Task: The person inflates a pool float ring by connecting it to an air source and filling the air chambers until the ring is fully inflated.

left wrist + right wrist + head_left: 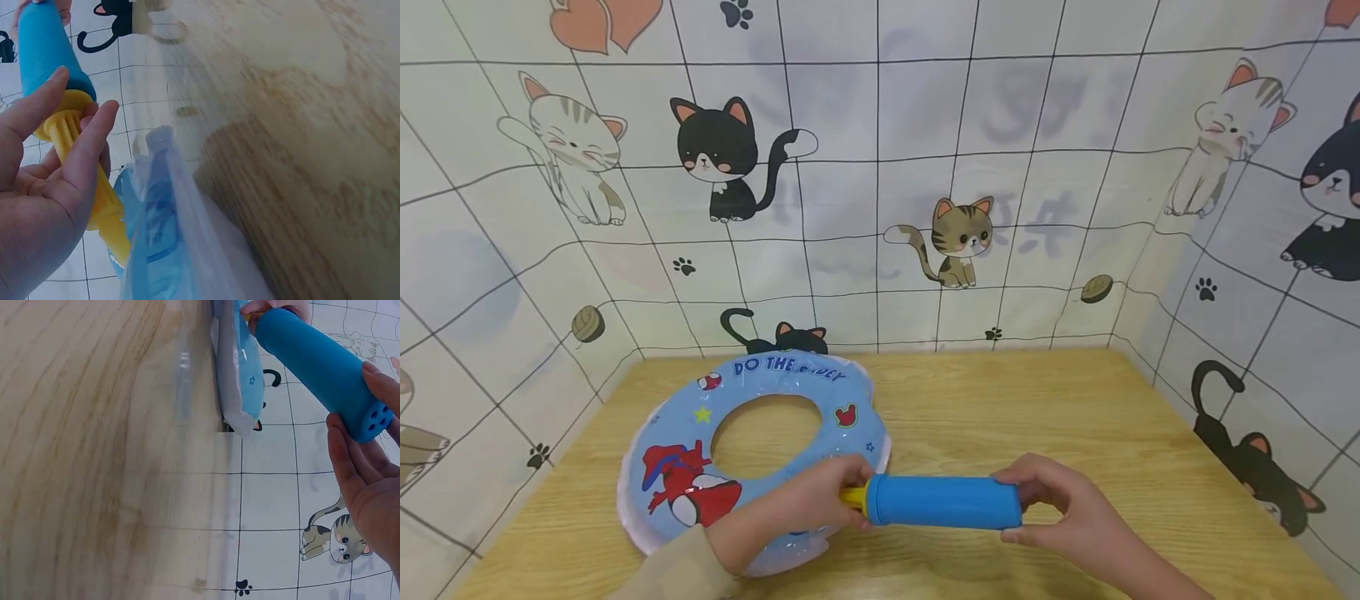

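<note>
A blue hand air pump point(943, 502) with a yellow ribbed end point(81, 150) is held level above the table, pointing left to right. My left hand point(827, 493) grips the yellow end close to the blue barrel, its thumb and fingers on either side. At the barrel's far end, which has several round holes in the right wrist view, my right hand point(1060, 517) holds it between thumb and fingers. Behind and left of the pump lies a light blue inflatable swim ring point(685, 429) with printed red figures and lettering. My left forearm passes over the ring's front part.
The wood-grain table point(1015, 417) extends right of the ring. A white tiled-pattern backdrop point(865, 192) printed with cartoon cats rises at the back and both sides. The ring's back edge lies close to the back wall.
</note>
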Action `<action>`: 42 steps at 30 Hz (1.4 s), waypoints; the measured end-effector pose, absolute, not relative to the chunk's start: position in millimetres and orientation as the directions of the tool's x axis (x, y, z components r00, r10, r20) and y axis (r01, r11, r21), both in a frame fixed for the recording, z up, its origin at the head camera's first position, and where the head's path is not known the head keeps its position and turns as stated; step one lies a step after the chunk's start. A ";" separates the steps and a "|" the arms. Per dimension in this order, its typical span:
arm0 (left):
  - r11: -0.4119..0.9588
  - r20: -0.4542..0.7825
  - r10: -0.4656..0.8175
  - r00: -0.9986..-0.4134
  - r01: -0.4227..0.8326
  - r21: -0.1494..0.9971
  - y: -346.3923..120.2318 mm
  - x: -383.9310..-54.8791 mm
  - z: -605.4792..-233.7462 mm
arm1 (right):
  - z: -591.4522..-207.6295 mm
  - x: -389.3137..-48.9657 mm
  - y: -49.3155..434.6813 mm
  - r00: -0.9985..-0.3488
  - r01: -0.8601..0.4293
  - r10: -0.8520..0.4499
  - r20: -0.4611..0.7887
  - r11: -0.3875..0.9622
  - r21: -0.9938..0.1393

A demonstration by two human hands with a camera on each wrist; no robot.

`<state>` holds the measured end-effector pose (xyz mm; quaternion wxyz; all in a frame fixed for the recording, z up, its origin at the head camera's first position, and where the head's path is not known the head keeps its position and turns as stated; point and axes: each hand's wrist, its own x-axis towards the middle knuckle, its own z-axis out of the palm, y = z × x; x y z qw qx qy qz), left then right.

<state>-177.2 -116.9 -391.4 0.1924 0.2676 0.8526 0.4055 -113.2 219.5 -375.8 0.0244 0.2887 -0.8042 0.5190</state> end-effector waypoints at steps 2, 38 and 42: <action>0.516 -0.110 0.616 -0.780 0.294 0.805 -116.7 -177.1 -389.1 | -372.9 -112.8 222.9 -0.821 -0.520 -0.433 0.372 0.299 -0.800; 0.514 -0.020 0.642 -0.767 0.410 0.754 -146.7 -196.5 -389.8 | -366.4 -105.8 274.5 -0.827 -0.533 -0.395 0.400 0.324 -0.782; 0.529 -0.018 0.627 -0.779 0.408 0.744 -133.2 -198.3 -394.4 | -370.9 -109.2 262.8 -0.853 -0.488 -0.384 0.355 0.344 -0.802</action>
